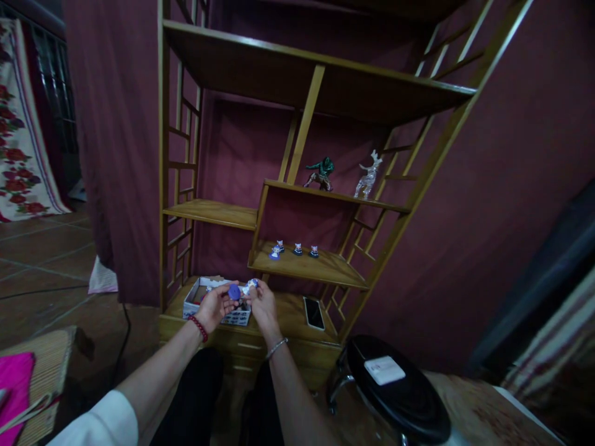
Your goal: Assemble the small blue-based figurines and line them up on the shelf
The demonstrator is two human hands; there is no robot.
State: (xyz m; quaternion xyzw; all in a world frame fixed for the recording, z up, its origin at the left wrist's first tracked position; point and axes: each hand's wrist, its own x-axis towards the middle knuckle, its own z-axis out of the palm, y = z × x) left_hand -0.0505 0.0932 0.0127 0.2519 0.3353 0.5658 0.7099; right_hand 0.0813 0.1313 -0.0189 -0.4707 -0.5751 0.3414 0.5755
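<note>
My left hand [217,306] pinches a round purple base [233,292] between thumb and fingers. Close beside it, my right hand [263,305] grips a small white and purple figurine [250,286]. The two pieces are near each other; whether they touch I cannot tell. Both hands are over an open white cardboard box [195,297] with printed sides, its contents mostly hidden by the hands. On the shelf board above stand several similar small figurines [298,249], one of them, a purple figurine [274,253], on a purple base at the front left.
A wooden display shelf [209,212] fills the middle. On it stand a dark green figure [321,173] and a clear deer statue [369,176]. A phone [314,313] lies on the lowest board. A black stool [409,396] carrying a white packet [385,370] stands at the right.
</note>
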